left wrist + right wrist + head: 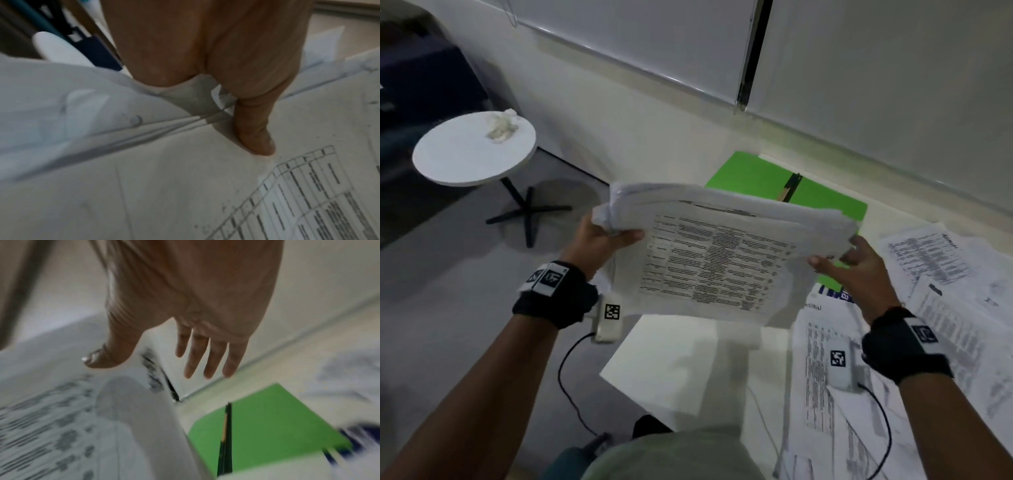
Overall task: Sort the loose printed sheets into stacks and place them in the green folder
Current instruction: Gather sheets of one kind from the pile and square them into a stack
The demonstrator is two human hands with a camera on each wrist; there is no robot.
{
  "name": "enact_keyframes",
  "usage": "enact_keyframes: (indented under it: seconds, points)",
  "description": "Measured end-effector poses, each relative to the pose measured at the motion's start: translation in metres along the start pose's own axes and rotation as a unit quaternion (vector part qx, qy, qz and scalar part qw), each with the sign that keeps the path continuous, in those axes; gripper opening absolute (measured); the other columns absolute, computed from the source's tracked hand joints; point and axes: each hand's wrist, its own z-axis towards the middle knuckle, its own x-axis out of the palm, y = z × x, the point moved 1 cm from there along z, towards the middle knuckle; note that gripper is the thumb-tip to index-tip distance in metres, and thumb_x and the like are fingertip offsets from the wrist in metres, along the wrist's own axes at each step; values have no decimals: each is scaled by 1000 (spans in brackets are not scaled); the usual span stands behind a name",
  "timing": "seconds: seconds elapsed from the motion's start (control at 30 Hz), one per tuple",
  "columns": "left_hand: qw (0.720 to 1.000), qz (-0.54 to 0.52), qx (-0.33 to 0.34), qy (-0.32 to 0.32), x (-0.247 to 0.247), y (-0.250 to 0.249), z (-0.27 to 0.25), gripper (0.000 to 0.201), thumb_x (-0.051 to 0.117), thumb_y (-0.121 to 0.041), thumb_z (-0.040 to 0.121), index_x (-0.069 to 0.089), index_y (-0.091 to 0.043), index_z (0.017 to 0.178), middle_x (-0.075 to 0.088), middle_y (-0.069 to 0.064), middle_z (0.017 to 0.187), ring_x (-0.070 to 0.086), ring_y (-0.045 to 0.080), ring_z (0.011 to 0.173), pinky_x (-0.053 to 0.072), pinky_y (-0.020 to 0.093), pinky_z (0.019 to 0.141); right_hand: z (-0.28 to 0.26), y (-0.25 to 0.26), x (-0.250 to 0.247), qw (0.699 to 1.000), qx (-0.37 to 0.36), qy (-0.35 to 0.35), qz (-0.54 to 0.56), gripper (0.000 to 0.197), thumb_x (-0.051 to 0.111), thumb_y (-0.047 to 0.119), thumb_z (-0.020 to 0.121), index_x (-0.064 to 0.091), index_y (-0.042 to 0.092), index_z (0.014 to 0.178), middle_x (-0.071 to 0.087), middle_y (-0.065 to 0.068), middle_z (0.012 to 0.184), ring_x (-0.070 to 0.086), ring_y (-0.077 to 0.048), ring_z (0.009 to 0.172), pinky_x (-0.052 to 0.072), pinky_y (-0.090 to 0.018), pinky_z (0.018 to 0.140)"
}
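The left hand (602,240) grips the stack of sheets (722,253) at its nine o'clock edge; the right hand (856,263) hovers spread, holding nothing, at three. Green folder (753,174) lies at twelve: steady both edges, square them, then lower flat

An office, by the look of it — printed sheets (941,274) spread across the right side of a white table (681,370), a green folder (756,174) at its far edge, roller blinds (654,37) behind, and a small round side table (458,161) on grey floor.
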Motion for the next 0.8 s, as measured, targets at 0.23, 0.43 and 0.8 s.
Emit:
enact_keyframes:
  seconds: [0.23, 0.43, 0.8]
  points:
    - [992, -120, -32, 36, 24, 15, -2, 41, 75, 1, 74, 66, -8, 113, 72, 7, 108, 67, 23, 103, 54, 39, 90, -17, -23, 29, 983, -20, -11, 180, 50, 79, -2, 65, 66, 6, 112, 75, 5, 101, 70, -18, 97, 57, -24, 83]
    - [987, -156, -42, 19, 49, 19, -6, 38, 76, 4, 70, 75, -25, 94, 74, 6, 104, 68, 26, 101, 55, 42, 88, -32, -50, 43, 973, -23, -82, 213, 45, 72, -10, 75, 70, 23, 106, 74, 6, 107, 70, -11, 100, 56, -29, 89]
    - [981, -77, -174, 36, 43, 111, -74, 33, 82, -11, 57, 77, -16, 89, 76, 10, 90, 70, 22, 84, 52, 40, 80, -92, -133, 45, 977, 100, 66, 178, 40, 70, 14, 86, 55, 13, 123, 71, 27, 101, 65, 6, 102, 52, -9, 76]
